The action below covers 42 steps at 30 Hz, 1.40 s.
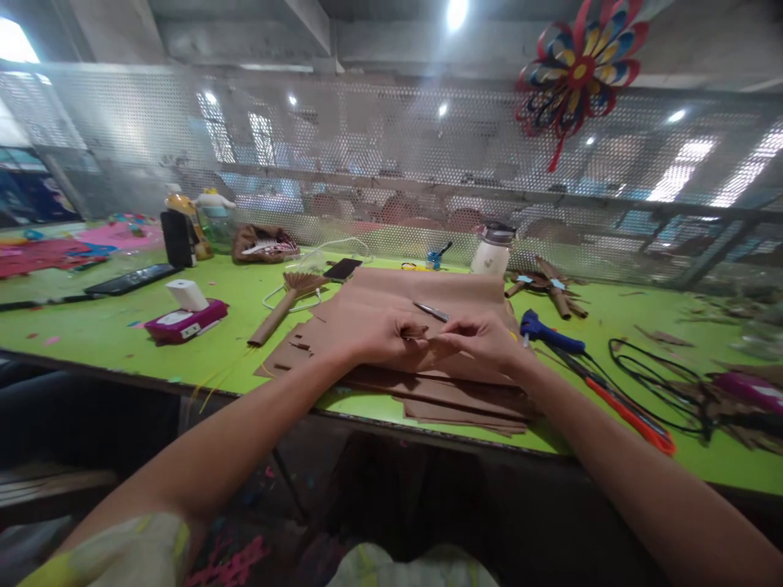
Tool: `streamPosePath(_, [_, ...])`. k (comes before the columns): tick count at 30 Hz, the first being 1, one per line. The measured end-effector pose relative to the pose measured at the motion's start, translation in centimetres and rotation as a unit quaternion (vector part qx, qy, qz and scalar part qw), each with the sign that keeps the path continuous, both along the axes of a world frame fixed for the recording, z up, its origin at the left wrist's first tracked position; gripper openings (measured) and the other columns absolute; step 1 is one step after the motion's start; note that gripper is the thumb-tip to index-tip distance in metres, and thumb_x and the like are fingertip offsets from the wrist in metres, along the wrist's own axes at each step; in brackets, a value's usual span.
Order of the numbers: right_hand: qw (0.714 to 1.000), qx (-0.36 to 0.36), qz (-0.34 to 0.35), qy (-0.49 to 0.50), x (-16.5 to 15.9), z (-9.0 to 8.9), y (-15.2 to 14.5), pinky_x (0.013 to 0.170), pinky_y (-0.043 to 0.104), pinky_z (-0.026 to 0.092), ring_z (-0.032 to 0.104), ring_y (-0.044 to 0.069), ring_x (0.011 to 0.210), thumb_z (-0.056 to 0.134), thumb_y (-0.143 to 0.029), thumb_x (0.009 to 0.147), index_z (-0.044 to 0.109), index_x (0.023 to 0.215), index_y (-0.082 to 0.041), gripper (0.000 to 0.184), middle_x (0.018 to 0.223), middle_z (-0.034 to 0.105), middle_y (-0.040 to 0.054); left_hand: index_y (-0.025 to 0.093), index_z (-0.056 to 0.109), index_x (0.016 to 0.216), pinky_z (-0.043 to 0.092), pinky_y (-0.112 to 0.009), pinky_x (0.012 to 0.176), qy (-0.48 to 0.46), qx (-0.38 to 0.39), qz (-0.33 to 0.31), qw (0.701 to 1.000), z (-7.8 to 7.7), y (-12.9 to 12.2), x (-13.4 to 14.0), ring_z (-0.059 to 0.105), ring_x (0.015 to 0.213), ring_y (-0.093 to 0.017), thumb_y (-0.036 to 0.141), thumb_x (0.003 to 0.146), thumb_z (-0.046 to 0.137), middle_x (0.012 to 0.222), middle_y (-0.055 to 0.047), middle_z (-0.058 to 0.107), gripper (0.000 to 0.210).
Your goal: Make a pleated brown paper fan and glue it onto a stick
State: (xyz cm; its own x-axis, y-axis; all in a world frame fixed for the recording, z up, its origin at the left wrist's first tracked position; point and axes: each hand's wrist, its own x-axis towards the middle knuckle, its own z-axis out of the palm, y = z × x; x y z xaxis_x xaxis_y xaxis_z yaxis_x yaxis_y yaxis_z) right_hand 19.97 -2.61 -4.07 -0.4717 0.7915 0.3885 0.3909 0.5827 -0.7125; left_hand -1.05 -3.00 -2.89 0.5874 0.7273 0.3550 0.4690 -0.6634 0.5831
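Note:
My left hand and my right hand meet over a stack of brown paper sheets. Both are closed in a pinch, fingertips nearly together. Between them is what looks like a small piece of brown paper, mostly covered by the fingers. A pointed metal blade shows just beyond my fingertips, pointing left; its other end is hidden behind my right hand, and I cannot tell whether that hand touches it. Left of the stack lies a rolled brown paper stem with a pleated fan top.
On the green table, a blue glue gun, an orange-handled cutter and a black cable lie right. A white bottle and brown paper pieces stand behind. Left are a purple power strip and phone.

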Motion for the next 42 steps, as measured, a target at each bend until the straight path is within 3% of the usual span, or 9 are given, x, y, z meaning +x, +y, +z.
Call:
streamPosePath(6, [0.994, 0.076, 0.002, -0.072, -0.9, 1.0, -1.6, 0.058, 0.022, 0.042, 0.056, 0.012, 0.063, 0.057, -0.028, 0.074, 0.067, 0.074, -0.016, 0.016, 0.070, 0.064, 0.0017, 0.014, 0.044, 0.052, 0.029, -0.018, 0.053, 0.026, 0.083, -0.065, 0.994, -0.1, 0.3, 0.3, 0.036, 0.055, -0.007, 0.017, 0.066, 0.049, 0.057, 0.003, 0.043, 0.016])
streamPosePath(11, [0.987, 0.131, -0.020, -0.089, -1.0, 1.1, -1.9, 0.053, 0.021, 0.037, 0.051, 0.010, 0.058, 0.056, -0.027, 0.076, 0.066, 0.071, -0.014, 0.017, 0.064, 0.061, 0.0015, 0.015, 0.041, 0.055, 0.024, -0.019, 0.051, 0.049, 0.052, -0.062, 0.995, -0.1, 0.4, 0.1, 0.031, 0.054, -0.007, 0.019, 0.070, 0.046, 0.055, 0.004, 0.034, 0.016])
streamPosePath(19, [0.998, 0.030, -0.043, -0.033, -0.1, 0.0, 0.2, 0.050, 0.021, 0.037, 0.052, 0.011, 0.056, 0.062, -0.038, 0.070, 0.068, 0.069, -0.013, 0.026, 0.061, 0.062, 0.0026, 0.016, 0.034, 0.056, 0.018, -0.021, 0.049, 0.080, -0.005, -0.057, 0.995, 0.9, -0.2, -0.1, 0.024, 0.052, -0.006, 0.023, 0.073, 0.042, 0.056, 0.005, 0.024, 0.020])
streamPosePath(26, [0.995, -0.092, 0.015, -0.047, 1.1, 1.3, 0.3, 0.046, 0.021, 0.034, 0.046, 0.008, 0.048, 0.061, -0.041, 0.069, 0.069, 0.071, -0.012, 0.030, 0.055, 0.058, 0.0009, 0.016, 0.041, 0.059, 0.022, -0.021, 0.051, 0.089, -0.019, -0.070, 0.993, 0.9, 0.0, -0.1, 0.028, 0.053, -0.008, 0.027, 0.076, 0.042, 0.056, 0.005, 0.030, 0.021])
streamPosePath(34, [0.995, -0.092, -0.011, -0.035, 1.4, 1.2, 0.7, 0.045, 0.021, 0.032, 0.044, 0.008, 0.048, 0.063, -0.042, 0.067, 0.069, 0.071, -0.011, 0.032, 0.054, 0.058, 0.0010, 0.016, 0.042, 0.061, 0.026, -0.020, 0.050, 0.078, -0.081, -0.054, 0.992, 1.2, 0.0, -0.4, 0.039, 0.051, -0.008, 0.024, 0.075, 0.042, 0.054, 0.004, 0.043, 0.016])
streamPosePath(42, [0.993, -0.115, -0.010, -0.013, 1.6, 1.3, 1.1, 0.043, 0.021, 0.030, 0.041, 0.007, 0.043, 0.065, -0.048, 0.063, 0.067, 0.064, -0.011, 0.038, 0.046, 0.054, -0.0004, 0.015, 0.046, 0.056, 0.025, -0.021, 0.047, 0.086, -0.041, -0.037, 0.995, 1.0, 0.4, -0.6, 0.040, 0.047, -0.007, 0.032, 0.077, 0.044, 0.050, 0.003, 0.048, 0.027])
